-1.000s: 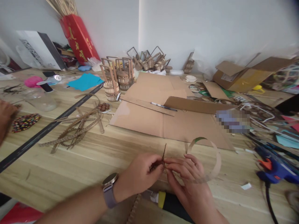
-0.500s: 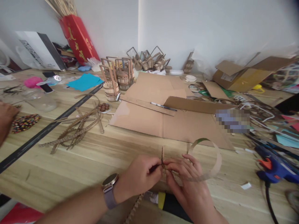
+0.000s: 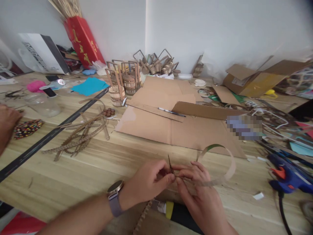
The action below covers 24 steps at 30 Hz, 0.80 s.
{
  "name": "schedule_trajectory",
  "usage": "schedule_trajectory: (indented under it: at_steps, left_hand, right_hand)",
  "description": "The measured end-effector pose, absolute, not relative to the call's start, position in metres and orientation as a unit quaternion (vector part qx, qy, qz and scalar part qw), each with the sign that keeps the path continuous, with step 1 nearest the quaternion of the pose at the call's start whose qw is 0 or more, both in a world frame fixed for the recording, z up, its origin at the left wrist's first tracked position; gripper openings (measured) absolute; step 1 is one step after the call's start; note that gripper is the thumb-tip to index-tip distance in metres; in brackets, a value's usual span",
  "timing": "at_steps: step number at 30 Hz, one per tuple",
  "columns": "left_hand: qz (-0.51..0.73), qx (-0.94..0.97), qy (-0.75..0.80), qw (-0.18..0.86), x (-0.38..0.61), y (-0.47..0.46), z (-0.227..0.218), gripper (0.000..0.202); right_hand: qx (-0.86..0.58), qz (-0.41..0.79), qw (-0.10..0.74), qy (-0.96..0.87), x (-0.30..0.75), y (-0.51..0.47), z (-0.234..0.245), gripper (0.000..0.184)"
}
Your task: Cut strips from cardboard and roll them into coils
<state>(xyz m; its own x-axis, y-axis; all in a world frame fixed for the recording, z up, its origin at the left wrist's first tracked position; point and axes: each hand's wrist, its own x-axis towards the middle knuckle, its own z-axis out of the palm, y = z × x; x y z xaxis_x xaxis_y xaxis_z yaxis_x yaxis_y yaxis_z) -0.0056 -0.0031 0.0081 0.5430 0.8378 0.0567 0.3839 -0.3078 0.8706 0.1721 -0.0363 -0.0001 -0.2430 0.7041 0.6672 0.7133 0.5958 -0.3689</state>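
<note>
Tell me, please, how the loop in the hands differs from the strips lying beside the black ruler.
The loop is one pale, smooth band curled into an open ring; the strips are many, darker, mostly straight and ridged. The loop is pinched between the left hand and right hand; the strips lie untouched in a tangle on the table. Both are thin and narrow.

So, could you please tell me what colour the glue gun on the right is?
The glue gun is blue with an orange trigger, seen in the head view.
</note>
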Motion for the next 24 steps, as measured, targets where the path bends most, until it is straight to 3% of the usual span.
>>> schedule_trajectory:
  at_steps: [6,24]
  left_hand:
    - [0.262,0.758,0.429,0.415,-0.0033,-0.0024,0.0056,0.016]
    - [0.24,0.758,0.412,0.445,-0.0031,-0.0037,0.0061,0.021]
  right_hand:
    - [-0.438,-0.023,0.391,-0.809,0.1723,-0.0354,-0.0017,0.013]
    - [-0.429,-0.031,0.393,-0.813,0.1724,-0.0361,0.0003,0.012]
